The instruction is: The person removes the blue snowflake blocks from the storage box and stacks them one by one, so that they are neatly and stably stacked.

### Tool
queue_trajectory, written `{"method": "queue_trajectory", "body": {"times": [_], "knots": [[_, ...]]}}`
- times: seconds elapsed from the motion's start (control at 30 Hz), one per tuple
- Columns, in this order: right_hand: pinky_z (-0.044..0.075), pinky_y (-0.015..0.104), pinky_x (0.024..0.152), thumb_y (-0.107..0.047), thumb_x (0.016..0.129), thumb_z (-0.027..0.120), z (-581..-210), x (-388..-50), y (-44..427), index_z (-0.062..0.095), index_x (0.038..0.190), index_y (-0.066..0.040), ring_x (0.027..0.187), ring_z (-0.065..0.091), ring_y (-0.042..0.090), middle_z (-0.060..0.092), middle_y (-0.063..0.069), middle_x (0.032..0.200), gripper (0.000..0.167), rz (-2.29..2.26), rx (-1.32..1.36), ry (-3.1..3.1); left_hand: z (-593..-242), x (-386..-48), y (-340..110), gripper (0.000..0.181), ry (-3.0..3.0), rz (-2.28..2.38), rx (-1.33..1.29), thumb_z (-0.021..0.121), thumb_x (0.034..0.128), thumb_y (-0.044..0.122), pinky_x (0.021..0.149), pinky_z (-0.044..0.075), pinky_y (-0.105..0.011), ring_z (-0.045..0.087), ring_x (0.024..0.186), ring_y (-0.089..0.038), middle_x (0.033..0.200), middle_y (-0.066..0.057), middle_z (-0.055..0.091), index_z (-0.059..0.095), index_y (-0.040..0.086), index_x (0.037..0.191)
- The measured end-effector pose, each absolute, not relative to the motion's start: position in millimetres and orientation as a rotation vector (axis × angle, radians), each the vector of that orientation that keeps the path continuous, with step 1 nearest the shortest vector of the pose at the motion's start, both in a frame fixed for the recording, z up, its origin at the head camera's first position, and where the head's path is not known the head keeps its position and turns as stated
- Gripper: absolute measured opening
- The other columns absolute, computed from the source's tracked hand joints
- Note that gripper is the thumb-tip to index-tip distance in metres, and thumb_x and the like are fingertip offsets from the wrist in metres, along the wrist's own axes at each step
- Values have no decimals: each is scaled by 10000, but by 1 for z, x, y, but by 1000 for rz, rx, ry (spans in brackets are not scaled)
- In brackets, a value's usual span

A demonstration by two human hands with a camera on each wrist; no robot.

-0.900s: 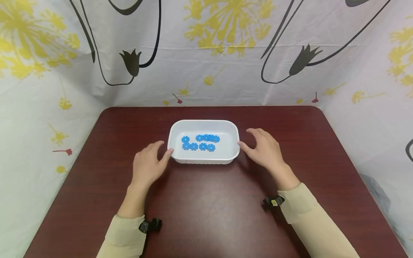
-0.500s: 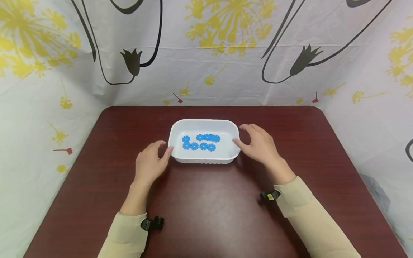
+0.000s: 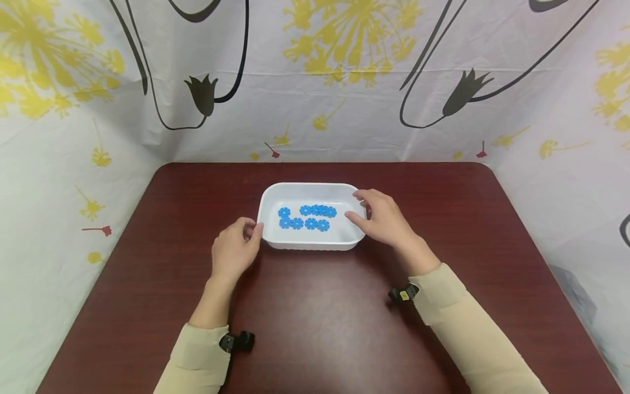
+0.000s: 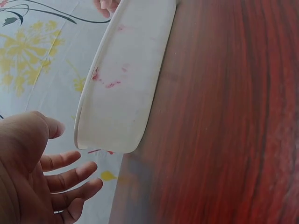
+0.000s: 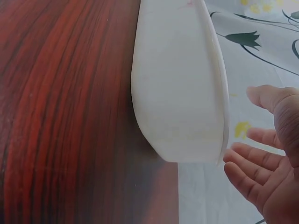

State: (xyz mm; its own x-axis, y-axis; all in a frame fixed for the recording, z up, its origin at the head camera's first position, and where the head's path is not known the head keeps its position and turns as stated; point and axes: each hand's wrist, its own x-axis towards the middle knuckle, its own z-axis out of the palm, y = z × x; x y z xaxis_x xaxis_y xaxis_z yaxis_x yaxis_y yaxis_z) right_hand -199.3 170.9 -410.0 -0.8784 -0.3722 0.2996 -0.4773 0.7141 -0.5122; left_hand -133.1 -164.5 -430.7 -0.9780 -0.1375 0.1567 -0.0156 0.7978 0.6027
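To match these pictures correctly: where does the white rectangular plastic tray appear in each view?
Head: white rectangular plastic tray, just below centre.
Left wrist: tray, top, left of centre, cut off above.
Right wrist: tray, top, right of centre, cut off above.
Shared landmark: dark-red wood-grain table.

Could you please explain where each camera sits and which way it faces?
Head: on the head, facing forward and down at the tray; left hand, right hand and sleeves show.
Left wrist: worn there, facing the tray's outside; left hand shows, right hand barely.
Right wrist: worn there, facing the tray's outside; right hand shows.
Both wrist views share tray and table.
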Motion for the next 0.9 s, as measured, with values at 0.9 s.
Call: {"method": "queue_trajectory", "body": {"times": [0.9], "knots": [[584,447,846,-232,905,777,-417,-228,136,643,1254,48,970,686,298,676,198,1201,467,809,947,-2825,-437,-140,-159,396,-2884,-1102,276,486,1054,382,691,428,-389,554,775,-298,767,-86,582,695,51,997]]}}
